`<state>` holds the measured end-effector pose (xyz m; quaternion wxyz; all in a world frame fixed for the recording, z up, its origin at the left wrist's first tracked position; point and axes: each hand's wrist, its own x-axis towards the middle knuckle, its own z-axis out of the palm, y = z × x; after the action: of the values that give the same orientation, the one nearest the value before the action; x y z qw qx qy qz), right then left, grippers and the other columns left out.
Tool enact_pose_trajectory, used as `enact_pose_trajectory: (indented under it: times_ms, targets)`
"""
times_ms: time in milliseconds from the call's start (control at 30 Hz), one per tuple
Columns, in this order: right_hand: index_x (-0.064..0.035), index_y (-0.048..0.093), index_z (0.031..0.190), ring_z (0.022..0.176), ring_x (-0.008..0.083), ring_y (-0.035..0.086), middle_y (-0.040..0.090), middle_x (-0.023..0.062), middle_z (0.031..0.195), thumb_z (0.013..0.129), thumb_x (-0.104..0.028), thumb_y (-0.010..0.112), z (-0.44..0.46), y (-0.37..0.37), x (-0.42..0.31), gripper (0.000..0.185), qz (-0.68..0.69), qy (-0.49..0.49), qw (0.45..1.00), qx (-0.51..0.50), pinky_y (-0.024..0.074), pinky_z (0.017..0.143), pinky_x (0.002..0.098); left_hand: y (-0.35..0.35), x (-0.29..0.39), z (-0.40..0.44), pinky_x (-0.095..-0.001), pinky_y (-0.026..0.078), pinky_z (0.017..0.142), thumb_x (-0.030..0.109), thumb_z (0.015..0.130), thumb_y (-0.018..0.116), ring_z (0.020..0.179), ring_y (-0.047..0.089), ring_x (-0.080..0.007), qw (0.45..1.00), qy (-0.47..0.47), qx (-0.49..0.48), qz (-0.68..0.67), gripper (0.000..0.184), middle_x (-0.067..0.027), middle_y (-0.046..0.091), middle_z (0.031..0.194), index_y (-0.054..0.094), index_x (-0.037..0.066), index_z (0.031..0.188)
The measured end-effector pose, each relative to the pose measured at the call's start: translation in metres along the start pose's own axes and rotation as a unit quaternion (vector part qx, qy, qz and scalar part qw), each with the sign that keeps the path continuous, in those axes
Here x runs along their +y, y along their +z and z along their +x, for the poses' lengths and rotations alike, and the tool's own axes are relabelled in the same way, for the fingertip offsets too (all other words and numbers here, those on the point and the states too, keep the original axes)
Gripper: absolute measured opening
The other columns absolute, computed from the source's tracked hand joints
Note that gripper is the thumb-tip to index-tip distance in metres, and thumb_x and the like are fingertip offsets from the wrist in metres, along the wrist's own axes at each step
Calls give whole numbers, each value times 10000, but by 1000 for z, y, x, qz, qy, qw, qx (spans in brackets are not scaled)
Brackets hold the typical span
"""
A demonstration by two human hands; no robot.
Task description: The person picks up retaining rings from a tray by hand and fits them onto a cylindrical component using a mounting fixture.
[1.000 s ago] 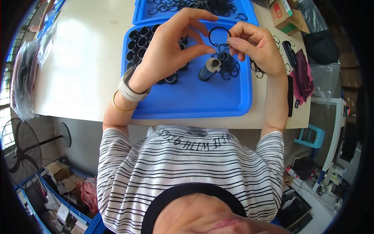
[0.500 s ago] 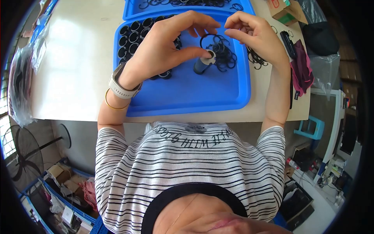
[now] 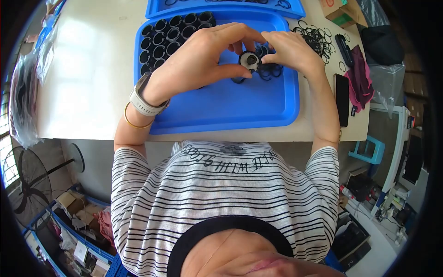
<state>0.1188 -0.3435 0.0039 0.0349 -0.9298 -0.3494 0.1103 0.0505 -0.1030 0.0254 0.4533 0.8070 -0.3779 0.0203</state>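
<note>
A small dark cylinder with a pale round top [image 3: 250, 62] stands in the blue tray [image 3: 221, 115], its lower body mostly hidden. A thin black open ring [image 3: 240, 56] lies around the edge of that top. My left hand [image 3: 200, 57] curls about it, thumb at the near edge and fingers at the far side, closed on the ring. From the right, my right hand [image 3: 295, 53] pinches the ring's other side, its fingertips partly hidden. Loose black rings [image 3: 270, 70] lie in the tray just beneath my right hand.
Rows of dark cylinders [image 3: 173, 33] fill the tray's left part. Another blue tray [image 3: 194, 10] adjoins at the back. Right of the tray lie a heap of black rings [image 3: 318, 40], a phone [image 3: 341, 99], and a maroon cloth [image 3: 359, 78]. A cardboard box [image 3: 342, 13] stands behind.
My right hand has come down and left to the cylinder's top. The black ring, earlier tilted above the cylinder near my left fingers, now lies around the top. My left thumb has left the top's centre.
</note>
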Motion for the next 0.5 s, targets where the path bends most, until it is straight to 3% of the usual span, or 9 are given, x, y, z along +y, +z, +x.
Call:
enact_pose_trajectory:
  times_ms: [133,200,500]
  targets:
    - [-41,663,1072,969,326,696,730,137,960,771,-319,834,2,1,-2,444,-5,24,1000,-18,533,832,434,3,1,-1,-341,558,894,60,717,856,936,672,-195,1000,-4,11,4,601,-69,689,1068,640,62,1278]
    - [-33,553,994,877,341,670,676,121,884,766,-301,831,1,8,4,448,7,-19,1000,14,506,735,447,4,2,-2,-336,563,875,73,715,862,919,668,-192,1000,-16,11,14,600,-67,681,1071,641,60,1273]
    - [-40,545,1004,816,343,676,674,117,817,791,-221,813,3,17,8,387,18,-49,995,80,508,694,448,9,1,-3,-326,560,852,107,715,869,889,653,-190,999,-16,8,41,579,-64,681,1080,654,71,1252]
